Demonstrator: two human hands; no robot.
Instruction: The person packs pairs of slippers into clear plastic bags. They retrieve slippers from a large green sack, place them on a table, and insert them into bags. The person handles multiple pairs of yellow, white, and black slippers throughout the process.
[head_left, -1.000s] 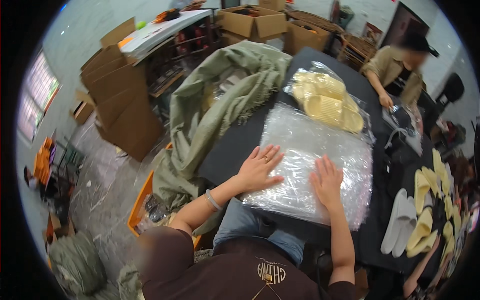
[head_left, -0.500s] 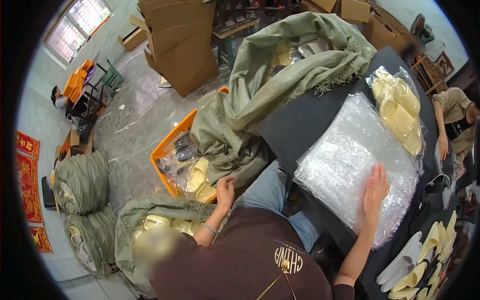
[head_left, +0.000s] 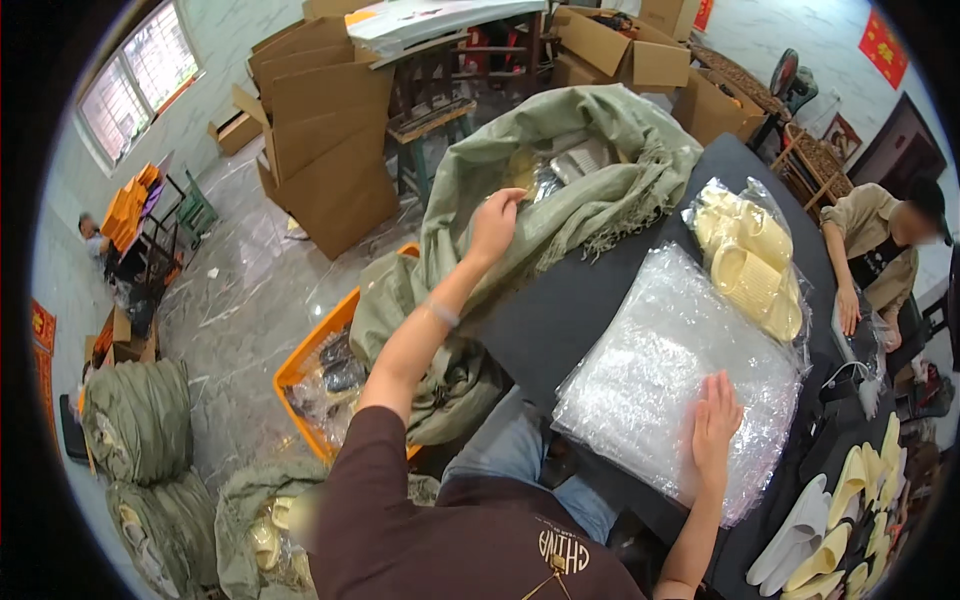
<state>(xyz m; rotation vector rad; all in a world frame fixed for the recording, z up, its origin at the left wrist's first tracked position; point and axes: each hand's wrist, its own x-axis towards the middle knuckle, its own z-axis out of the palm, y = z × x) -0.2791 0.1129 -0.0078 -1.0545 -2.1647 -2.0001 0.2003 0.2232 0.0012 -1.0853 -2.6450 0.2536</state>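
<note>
My right hand (head_left: 715,420) lies flat, fingers stretched, on a stack of clear plastic bags (head_left: 660,345) on the dark table. Just beyond that stack, pale yellow slippers (head_left: 752,275) sit in clear packaging. My left arm reaches forward to a big green woven sack (head_left: 470,165), whose mouth gapes. Over its near left rim hovers my left hand (head_left: 495,225), fingers extended loosely toward the bagged slippers (head_left: 580,160) inside. I see nothing held in it; whether the fingertips touch the packaging cannot be made out.
An orange basket (head_left: 300,370) with bagged slippers stands left of my legs. Another open sack (head_left: 235,510) sits at lower left, beside stacked full sacks (head_left: 140,420). Loose slippers (head_left: 825,530) line the table's right side. A co-worker (head_left: 880,250) sits across; cardboard boxes (head_left: 335,160) stand behind.
My left hand has gone from beside my lap, above the orange basket, forward to the big sack's mouth. My right hand stays on the plastic bags. The view has tilted up somewhat.
</note>
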